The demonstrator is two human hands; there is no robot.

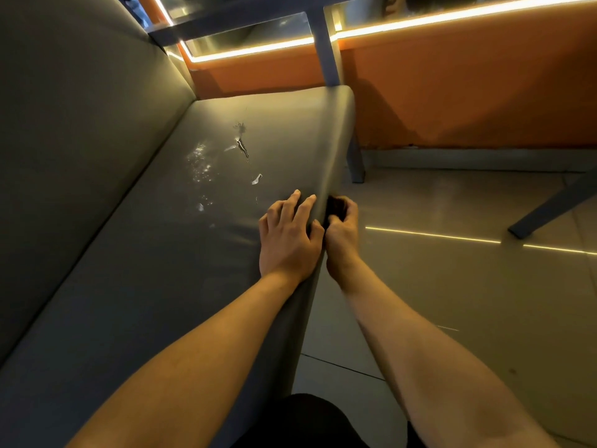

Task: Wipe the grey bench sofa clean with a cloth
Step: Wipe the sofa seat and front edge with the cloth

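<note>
1. At the left we saw the grey bench sofa (129, 253), its backrest (64, 124) rising beside the long seat.
2. Farther along the seat lay pale marks (240, 143) and glinting specks; we could not tell whether they were wet spots or tears.
3. Our left hand (287, 237) lay flat on the seat by its front edge, with the fingers straight and slightly spread.
4. Just right of it, our right hand (342, 234) curled round a dark cloth (336, 206), holding it against the seat's front edge.
5. At the right lay the tiled floor (452, 302), and far behind it stood an orange wall (468, 92) under a glowing light strip (420, 25).
</note>
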